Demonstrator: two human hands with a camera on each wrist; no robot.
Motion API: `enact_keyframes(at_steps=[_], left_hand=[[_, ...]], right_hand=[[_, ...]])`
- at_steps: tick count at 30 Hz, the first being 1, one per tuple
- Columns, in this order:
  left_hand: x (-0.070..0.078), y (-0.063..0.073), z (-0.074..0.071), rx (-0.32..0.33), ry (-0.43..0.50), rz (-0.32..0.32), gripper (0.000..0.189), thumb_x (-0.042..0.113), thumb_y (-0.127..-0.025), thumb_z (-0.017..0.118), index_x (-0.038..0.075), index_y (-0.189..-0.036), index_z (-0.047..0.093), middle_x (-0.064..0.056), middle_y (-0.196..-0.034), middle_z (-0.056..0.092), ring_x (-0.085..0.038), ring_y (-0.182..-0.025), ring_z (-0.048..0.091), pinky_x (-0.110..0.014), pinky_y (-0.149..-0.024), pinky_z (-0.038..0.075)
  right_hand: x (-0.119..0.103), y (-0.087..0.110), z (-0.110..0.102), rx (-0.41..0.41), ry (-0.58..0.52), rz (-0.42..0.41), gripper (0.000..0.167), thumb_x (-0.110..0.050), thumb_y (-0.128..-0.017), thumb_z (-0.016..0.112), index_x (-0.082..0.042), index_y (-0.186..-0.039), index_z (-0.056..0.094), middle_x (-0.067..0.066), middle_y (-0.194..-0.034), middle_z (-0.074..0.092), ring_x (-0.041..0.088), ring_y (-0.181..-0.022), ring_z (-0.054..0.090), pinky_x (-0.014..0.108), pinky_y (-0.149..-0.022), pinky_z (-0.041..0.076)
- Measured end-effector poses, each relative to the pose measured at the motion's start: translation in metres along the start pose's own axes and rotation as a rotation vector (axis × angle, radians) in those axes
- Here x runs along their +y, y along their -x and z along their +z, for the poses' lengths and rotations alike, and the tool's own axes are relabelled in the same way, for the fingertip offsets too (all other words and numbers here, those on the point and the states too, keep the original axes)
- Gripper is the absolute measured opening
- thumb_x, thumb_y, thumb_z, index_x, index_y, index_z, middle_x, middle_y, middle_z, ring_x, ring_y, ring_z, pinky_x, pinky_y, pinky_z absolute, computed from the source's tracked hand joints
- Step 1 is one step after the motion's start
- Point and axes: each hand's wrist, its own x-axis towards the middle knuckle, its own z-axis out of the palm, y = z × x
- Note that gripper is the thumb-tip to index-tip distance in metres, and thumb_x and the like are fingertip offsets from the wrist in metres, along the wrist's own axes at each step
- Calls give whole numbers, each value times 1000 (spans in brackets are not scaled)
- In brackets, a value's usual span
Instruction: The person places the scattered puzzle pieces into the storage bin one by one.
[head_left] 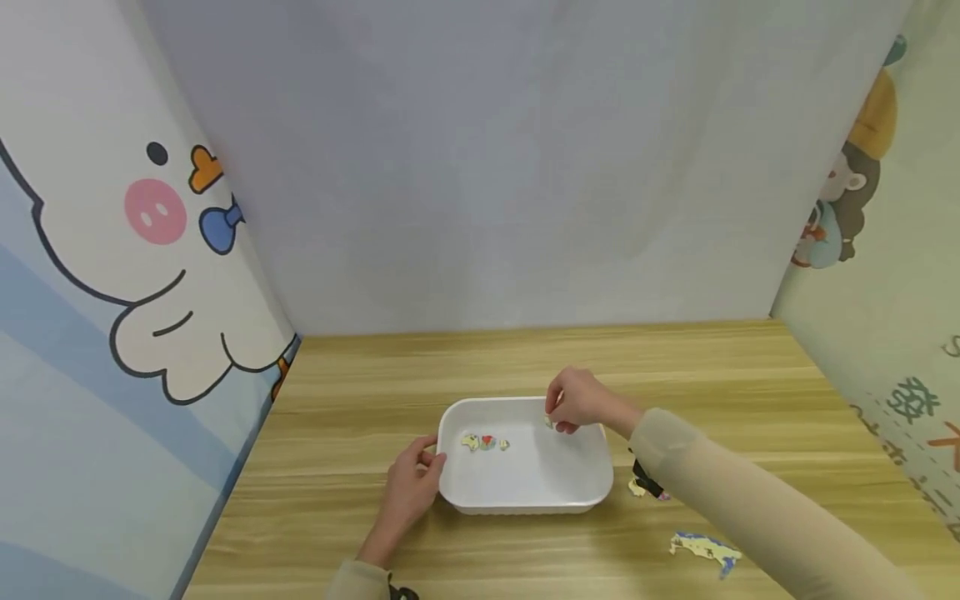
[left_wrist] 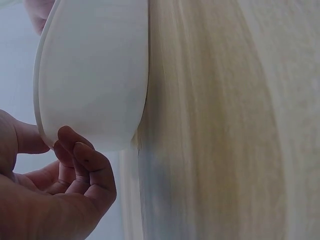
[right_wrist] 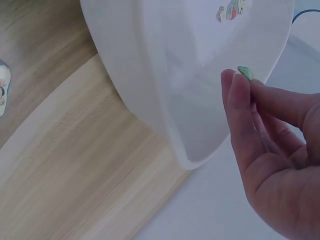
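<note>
A white rectangular plastic tub (head_left: 517, 479) stands on the wooden table. My left hand (head_left: 412, 479) grips its left rim, thumb over the edge and fingers curled against the outer wall (left_wrist: 95, 75). Above the tub's far right part, my right hand (head_left: 577, 400) pinches a small flat piece (right_wrist: 244, 72) between thumb and fingertips. That piece shows green in the right wrist view, and most of it is covered by the fingers. Inside the tub, on its left side, lie a yellowish flat piece (head_left: 470, 442), a red-and-green piece (head_left: 487, 442) and a tiny pale piece (head_left: 504, 445).
A long yellow-and-blue flat piece (head_left: 705, 547) lies on the wooden table (head_left: 360, 375), right of the tub. Closer to the tub is another yellowish piece (head_left: 637, 487), partly hidden by the right wrist's black strap. Printed cloth walls enclose the table's sides; a plain one closes the back.
</note>
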Motion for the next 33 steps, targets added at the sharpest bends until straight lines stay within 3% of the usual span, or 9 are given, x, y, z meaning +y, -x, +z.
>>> enact_keyframes(at_steps=[11,33], left_hand=[[-1,0,1,19,-14,34,30,3,-90,60,-6,-119,59,-3,-72,55,-9,-49,49,-23,-46,41],[-1,-1,-1,9,6,20,31,4,-90,60,-6,-120,59,-4,-73,55,-11,-51,51,-23,-47,42]], right_hand=[[-1,-12,19,-9,47,3,11,7,-79,69,-1,-72,64,9,-63,63,19,-52,62,32,-53,54],[-11,-19,37,-4,148,-35,19,7,-78,70,-4,-66,61,10,-60,61,16,-47,57,28,-45,50]])
